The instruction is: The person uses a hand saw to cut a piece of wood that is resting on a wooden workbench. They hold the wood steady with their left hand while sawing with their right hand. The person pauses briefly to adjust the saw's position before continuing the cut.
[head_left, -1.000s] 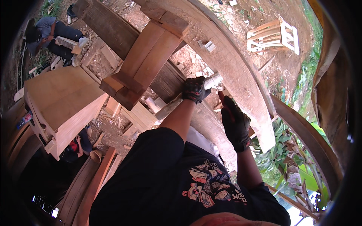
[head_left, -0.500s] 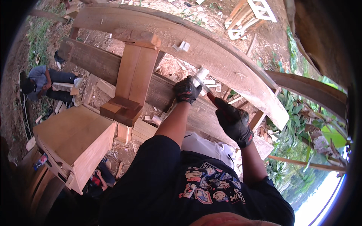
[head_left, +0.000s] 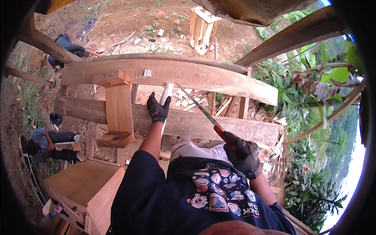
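My left hand (head_left: 158, 109), in a black glove, has its fingers and thumb spread apart. It lies against a pale wooden stick (head_left: 167, 93), overlapping its middle; the stick's upper end meets the long curved plank. In my right hand (head_left: 243, 153), also gloved in black, is the red handle of a machete (head_left: 199, 106). Its long, narrow blade points up and left, with the tip near the stick's upper end, apparently just apart from it. A dark weathered board (head_left: 188, 120) runs crosswise below the curved plank (head_left: 180, 74).
A wooden clamp-like stand (head_left: 118, 107) bridges both boards on the left, near a box-shaped wooden cabinet (head_left: 82, 176). Wood offcuts (head_left: 188, 100) litter the ground. One person (head_left: 41, 143) sits at left; another (head_left: 68, 49) bends farther back. A slatted frame (head_left: 203, 29) stands beyond.
My left hand has gone from gripping the stick to spread fingers. My right hand has drawn lower, so more of the machete's blade shows. The view has swung, and the bending person now appears.
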`<state>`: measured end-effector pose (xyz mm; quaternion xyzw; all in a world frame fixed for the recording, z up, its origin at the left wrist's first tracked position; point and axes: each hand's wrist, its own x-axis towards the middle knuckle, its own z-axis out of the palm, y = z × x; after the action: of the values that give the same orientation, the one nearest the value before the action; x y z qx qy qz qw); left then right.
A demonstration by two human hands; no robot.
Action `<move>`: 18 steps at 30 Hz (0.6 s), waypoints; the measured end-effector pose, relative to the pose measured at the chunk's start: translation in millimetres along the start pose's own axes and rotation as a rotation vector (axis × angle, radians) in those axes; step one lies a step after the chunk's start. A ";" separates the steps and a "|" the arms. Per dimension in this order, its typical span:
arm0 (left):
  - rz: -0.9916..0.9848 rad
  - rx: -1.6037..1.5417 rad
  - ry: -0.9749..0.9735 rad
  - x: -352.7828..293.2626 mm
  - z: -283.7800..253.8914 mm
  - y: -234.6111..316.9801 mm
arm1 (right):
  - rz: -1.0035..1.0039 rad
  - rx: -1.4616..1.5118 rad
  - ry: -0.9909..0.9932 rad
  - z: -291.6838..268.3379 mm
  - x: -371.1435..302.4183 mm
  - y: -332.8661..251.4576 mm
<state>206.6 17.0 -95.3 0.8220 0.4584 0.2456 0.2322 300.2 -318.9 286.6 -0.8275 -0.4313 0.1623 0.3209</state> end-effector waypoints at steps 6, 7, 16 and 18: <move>0.497 -0.044 -0.059 -79.7 -131.3 11.3 | -0.086 -0.152 -0.041 -8.0 -25.8 8.2; 0.513 -0.014 -0.159 -108.4 -148.8 -1.2 | -0.128 -0.137 -0.051 -5.6 -27.3 11.7; 0.053 -0.305 -0.448 -416.6 -152.6 -26.1 | -0.477 0.023 -0.355 43.9 7.1 -36.9; -0.055 -0.396 -0.493 -432.5 -140.5 2.9 | -0.488 0.061 -0.478 61.7 12.4 -36.3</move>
<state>-76.7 -337.7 -67.6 0.7828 0.3536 0.1173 0.4984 251.6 -269.3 265.4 -0.6284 -0.6745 0.2830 0.2648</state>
